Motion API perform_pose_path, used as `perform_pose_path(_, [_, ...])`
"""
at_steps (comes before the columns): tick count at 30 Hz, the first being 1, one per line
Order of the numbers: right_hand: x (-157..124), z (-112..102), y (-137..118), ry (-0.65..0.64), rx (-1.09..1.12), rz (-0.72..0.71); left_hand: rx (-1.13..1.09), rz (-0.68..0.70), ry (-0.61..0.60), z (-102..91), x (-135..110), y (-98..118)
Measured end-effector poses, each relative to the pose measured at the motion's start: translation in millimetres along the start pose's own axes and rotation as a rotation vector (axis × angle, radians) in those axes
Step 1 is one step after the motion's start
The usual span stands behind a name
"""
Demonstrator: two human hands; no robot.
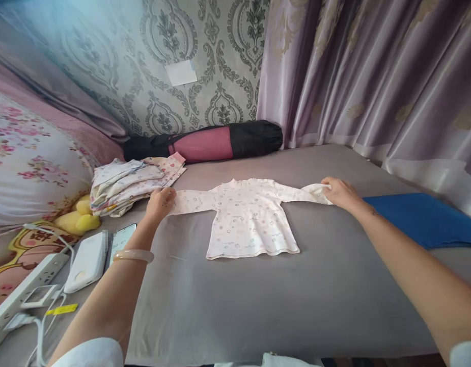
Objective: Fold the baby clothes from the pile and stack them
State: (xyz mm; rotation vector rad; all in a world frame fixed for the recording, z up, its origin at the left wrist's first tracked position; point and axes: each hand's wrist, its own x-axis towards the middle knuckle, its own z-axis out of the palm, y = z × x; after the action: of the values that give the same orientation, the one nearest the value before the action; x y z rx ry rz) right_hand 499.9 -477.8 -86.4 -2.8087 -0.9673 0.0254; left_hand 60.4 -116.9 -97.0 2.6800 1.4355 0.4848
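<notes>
A small white long-sleeved shirt [252, 219] with a fine pastel print lies spread flat on the grey sheet [235, 300], its neck toward the wall and its hem toward me. Both sleeves stretch out sideways. My left hand [161, 202], below a pale bangle on the wrist, is closed on the cuff of the sleeve at the left. At the other side my right hand [339, 191] pinches the end of the opposite sleeve, which looks slightly twisted near the fingers. The cuffs are partly hidden by my fingers.
A pile of folded clothes [132, 181] lies beyond my left hand. Nearer are a phone [122, 239], a white power bank [87, 262] and a power strip [29, 290] with cables. Blue cloth [422, 219] lies at right. A black-and-pink rolled bag [204, 142] rests against the wall.
</notes>
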Motion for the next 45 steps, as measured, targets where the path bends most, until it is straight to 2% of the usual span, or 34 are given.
perform_pose_path(3, [10.6,6.1,10.5,0.064,-0.068,-0.002,0.172,0.002,0.049,3.8,4.0,4.7])
perform_pose_path(9, [27.4,34.7,22.0,0.025,-0.1,0.056,0.321,-0.057,-0.05,28.5,11.3,9.3])
perform_pose_path(12, [30.4,43.8,18.9,0.051,-0.126,0.104,0.327,-0.083,-0.109,39.0,12.0,10.9])
perform_pose_path(14, [26.4,42.1,9.8,0.121,-0.183,0.115,0.337,-0.103,-0.073,39.4,9.5,16.7])
perform_pose_path(17, [8.5,30.6,-15.8,0.268,-0.24,0.021,0.349,-0.139,0.056,30.4,1.0,36.2])
perform_pose_path(18, [-0.5,26.5,-26.6,0.285,-0.214,-0.026,0.329,-0.148,0.075,26.4,-3.5,45.2])
perform_pose_path(19, [-10.5,23.0,-37.7,0.239,-0.172,-0.06,0.292,-0.158,0.072,22.7,-9.1,54.9])
perform_pose_path(21, [-32.6,19.5,-58.2,0.057,-0.043,-0.084,0.175,-0.163,-0.035,17.4,-23.9,74.6])
perform_pose_path(23, [-55.5,20.5,-73.1,-0.11,0.044,-0.142,0.065,-0.17,-0.21,15.8,-43.8,91.9])
perform_pose_path(25, [-77.2,24.0,-80.8,-0.206,0.083,-0.178,0.006,-0.175,-0.329,16.9,-67.5,104.6])
perform_pose_path(27, [-96.8,27.5,-83.2,-0.233,0.088,-0.169,-0.028,-0.182,-0.367,19.1,-92.6,112.6])
perform_pose_path(30, [-122.7,29.9,-83.5,-0.229,0.079,-0.121,-0.052,-0.21,-0.333,22.2,-127.9,119.4])
perform_pose_path(35, [-161.2,36.0,-89.6,-0.166,0.1,-0.102,-0.087,-0.247,-0.172,25.3,-169.1,129.9])
perform_pose_path(40, [-180.8,51.2,-93.2,0.003,0.114,-0.116,-0.121,-0.248,-0.093,24.3,-183.5,136.1])
perform_pose_path(45, [-183.0,55.3,-91.5,0.047,0.145,-0.099,-0.121,-0.237,-0.044,24.4,-186.7,135.2])
